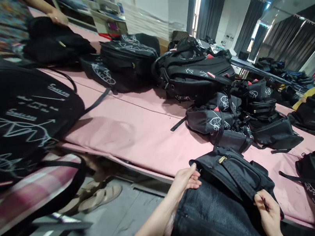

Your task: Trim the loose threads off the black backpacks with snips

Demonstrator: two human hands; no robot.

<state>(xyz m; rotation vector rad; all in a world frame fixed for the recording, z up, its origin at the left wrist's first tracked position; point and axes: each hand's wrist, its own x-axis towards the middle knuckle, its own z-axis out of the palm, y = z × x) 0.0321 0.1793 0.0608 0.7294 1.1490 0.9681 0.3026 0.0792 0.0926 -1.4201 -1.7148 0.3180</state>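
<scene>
Since the black fabric backpack (224, 226) overhangs the near edge of the pink-covered bench (131, 137), a slipped pinch could drop it, judging by the overhang. Left hand (184, 180) pinches one panel edge, right hand (270, 214) the opposite edge. Black white-scribbled bags (201, 120) beyond the grip.
</scene>
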